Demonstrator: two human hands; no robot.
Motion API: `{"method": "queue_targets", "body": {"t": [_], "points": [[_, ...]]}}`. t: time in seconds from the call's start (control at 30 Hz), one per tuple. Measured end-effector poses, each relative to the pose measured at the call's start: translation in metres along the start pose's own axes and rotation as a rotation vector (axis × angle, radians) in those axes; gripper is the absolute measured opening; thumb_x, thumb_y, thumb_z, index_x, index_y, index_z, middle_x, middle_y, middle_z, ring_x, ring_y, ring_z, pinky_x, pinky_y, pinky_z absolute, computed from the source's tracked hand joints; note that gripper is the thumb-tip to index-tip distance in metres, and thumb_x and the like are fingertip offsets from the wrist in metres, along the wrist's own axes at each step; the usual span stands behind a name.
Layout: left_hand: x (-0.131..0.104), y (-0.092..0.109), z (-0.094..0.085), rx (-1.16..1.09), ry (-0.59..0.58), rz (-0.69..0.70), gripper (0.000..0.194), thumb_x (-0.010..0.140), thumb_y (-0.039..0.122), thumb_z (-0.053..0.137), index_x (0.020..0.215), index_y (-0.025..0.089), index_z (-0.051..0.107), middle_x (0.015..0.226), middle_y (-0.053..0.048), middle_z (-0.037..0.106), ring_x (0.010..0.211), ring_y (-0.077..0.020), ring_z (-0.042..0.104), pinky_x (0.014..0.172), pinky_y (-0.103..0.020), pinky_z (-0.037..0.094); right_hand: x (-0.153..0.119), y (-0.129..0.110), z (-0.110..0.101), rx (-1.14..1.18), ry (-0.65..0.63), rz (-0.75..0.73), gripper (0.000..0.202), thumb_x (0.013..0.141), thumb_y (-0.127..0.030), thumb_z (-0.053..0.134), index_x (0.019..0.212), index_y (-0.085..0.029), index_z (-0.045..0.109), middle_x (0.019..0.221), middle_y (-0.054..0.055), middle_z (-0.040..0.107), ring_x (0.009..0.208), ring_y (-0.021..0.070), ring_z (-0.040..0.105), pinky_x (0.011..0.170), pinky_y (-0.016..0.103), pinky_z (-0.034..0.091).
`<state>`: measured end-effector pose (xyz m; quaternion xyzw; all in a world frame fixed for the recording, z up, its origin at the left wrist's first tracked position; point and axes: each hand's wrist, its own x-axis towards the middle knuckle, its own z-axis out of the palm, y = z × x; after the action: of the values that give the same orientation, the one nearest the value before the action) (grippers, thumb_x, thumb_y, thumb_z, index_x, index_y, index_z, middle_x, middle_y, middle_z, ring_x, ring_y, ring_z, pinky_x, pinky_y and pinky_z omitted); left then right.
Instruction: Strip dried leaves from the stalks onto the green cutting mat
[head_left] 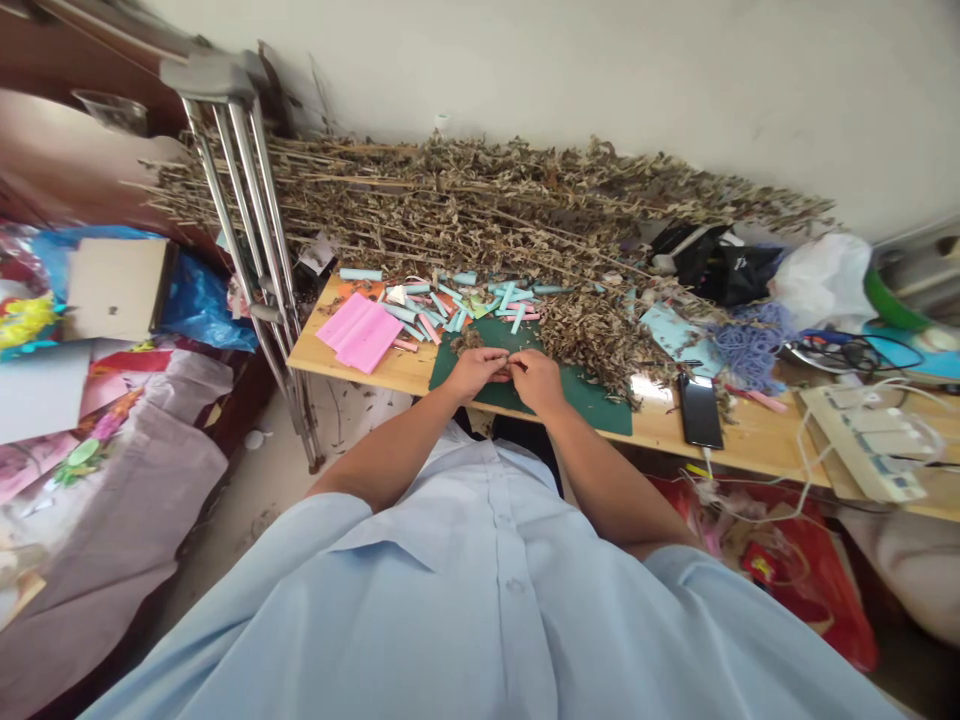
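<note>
Dried leaves pinched between left hand and right hand over the green cutting mat could crumble if squeezed hard.

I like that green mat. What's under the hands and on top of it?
On the green mat rest both hands, left hand and right hand, pinching something small. Dried leaves spill over its right edge. What the fingers hold is hidden.

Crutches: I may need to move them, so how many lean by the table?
2: both crutches lean together against the table's left end, beside the pink paper; none visible elsewhere.
</note>
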<state>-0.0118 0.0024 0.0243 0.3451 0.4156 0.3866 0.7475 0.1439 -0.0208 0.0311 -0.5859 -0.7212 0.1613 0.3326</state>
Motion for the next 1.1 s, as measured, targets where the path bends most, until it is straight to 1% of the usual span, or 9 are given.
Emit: {"method": "queue_targets", "body": {"t": [0.13, 0.27, 0.4, 0.47, 0.57, 0.67, 0.73, 0.9, 1.1], "points": [[0.001, -0.001, 0.0, -0.018, 0.038, 0.019, 0.023, 0.083, 0.018, 0.075, 0.103, 0.007, 0.072, 0.079, -0.006, 0.074, 0.069, -0.0128, 0.071, 0.084, -0.035, 0.062, -0.003, -0.005, 0.002, -0.032, 0.001, -0.025, 0.021, 0.09, -0.019, 0.054, 0.089, -0.022, 0.075, 0.092, 0.007, 0.072, 0.09, 0.0224, 0.065, 0.086, 0.035, 0.051], [0.006, -0.005, -0.001, -0.081, 0.096, 0.05, 0.016, 0.084, 0.011, 0.071, 0.099, 0.007, 0.071, 0.079, -0.007, 0.073, 0.068, -0.0137, 0.071, 0.081, -0.035, 0.062, 0.001, 0.003, -0.009, 0.128, -0.126, -0.091, 0.027, 0.091, -0.018, 0.053, 0.102, -0.023, 0.076, 0.107, 0.006, 0.074, 0.103, 0.0218, 0.066, 0.097, 0.037, 0.051], [0.006, -0.005, -0.003, -0.189, 0.107, 0.091, 0.018, 0.084, 0.01, 0.069, 0.101, 0.006, 0.069, 0.081, -0.009, 0.073, 0.072, -0.0161, 0.073, 0.079, -0.035, 0.061, 0.001, 0.021, -0.027, 0.286, -0.179, 0.095, 0.035, 0.088, -0.021, 0.058, 0.121, -0.024, 0.071, 0.108, 0.004, 0.076, 0.098, 0.0205, 0.071, 0.094, 0.039, 0.055], [0.004, -0.004, -0.004, -0.213, 0.114, 0.101, 0.018, 0.084, 0.012, 0.07, 0.101, 0.007, 0.068, 0.082, -0.009, 0.073, 0.072, -0.0164, 0.073, 0.079, -0.035, 0.06, -0.005, 0.027, -0.032, 0.241, -0.19, 0.152, 0.034, 0.086, -0.022, 0.062, 0.118, -0.023, 0.072, 0.1, 0.004, 0.077, 0.091, 0.021, 0.072, 0.09, 0.04, 0.056], [0.0, -0.001, -0.006, -0.235, 0.109, 0.112, 0.021, 0.084, 0.017, 0.073, 0.102, 0.009, 0.067, 0.082, -0.008, 0.072, 0.073, -0.0156, 0.072, 0.08, -0.034, 0.059, -0.019, 0.029, -0.033, 0.123, -0.242, 0.107, 0.034, 0.082, -0.021, 0.067, 0.115, -0.024, 0.073, 0.097, 0.003, 0.077, 0.083, 0.0205, 0.071, 0.087, 0.039, 0.056], [-0.002, -0.001, -0.009, -0.262, 0.086, 0.135, 0.024, 0.083, 0.02, 0.074, 0.103, 0.01, 0.067, 0.083, -0.008, 0.072, 0.074, -0.0152, 0.072, 0.077, -0.031, 0.059, -0.028, 0.026, -0.029, 0.01, -0.25, 0.03, 0.048, 0.081, -0.022, 0.071, 0.128, -0.024, 0.066, 0.116, 0.006, 0.072, 0.079, 0.0184, 0.067, 0.084, 0.037, 0.056], [-0.003, -0.001, -0.009, -0.267, 0.078, 0.149, 0.024, 0.082, 0.021, 0.074, 0.103, 0.01, 0.067, 0.083, -0.008, 0.072, 0.074, -0.0155, 0.072, 0.075, -0.03, 0.058, -0.028, 0.024, -0.027, -0.07, -0.257, -0.003, 0.051, 0.082, -0.024, 0.071, 0.132, -0.023, 0.063, 0.127, 0.008, 0.066, 0.084, 0.0191, 0.067, 0.085, 0.036, 0.054], [-0.005, -0.003, -0.005, -0.238, 0.095, 0.16, 0.025, 0.081, 0.022, 0.075, 0.1, 0.01, 0.067, 0.082, -0.007, 0.071, 0.072, -0.0164, 0.072, 0.072, -0.031, 0.059, -0.019, 0.019, -0.024, -0.241, -0.333, -0.034, 0.018, 0.093, -0.026, 0.058, 0.106, -0.022, 0.07, 0.111, 0.007, 0.067, 0.101, 0.0223, 0.064, 0.086, 0.032, 0.05], [-0.003, -0.006, 0.001, -0.168, 0.14, 0.143, 0.022, 0.082, 0.019, 0.074, 0.1, 0.009, 0.067, 0.08, -0.007, 0.071, 0.067, -0.0155, 0.071, 0.066, -0.029, 0.058, -0.013, 0.006, -0.016, -0.47, -0.391, -0.072, 0.02, 0.098, -0.023, 0.045, 0.104, -0.017, 0.063, 0.107, 0.013, 0.065, 0.095, 0.025, 0.063, 0.076, 0.032, 0.046]]}}
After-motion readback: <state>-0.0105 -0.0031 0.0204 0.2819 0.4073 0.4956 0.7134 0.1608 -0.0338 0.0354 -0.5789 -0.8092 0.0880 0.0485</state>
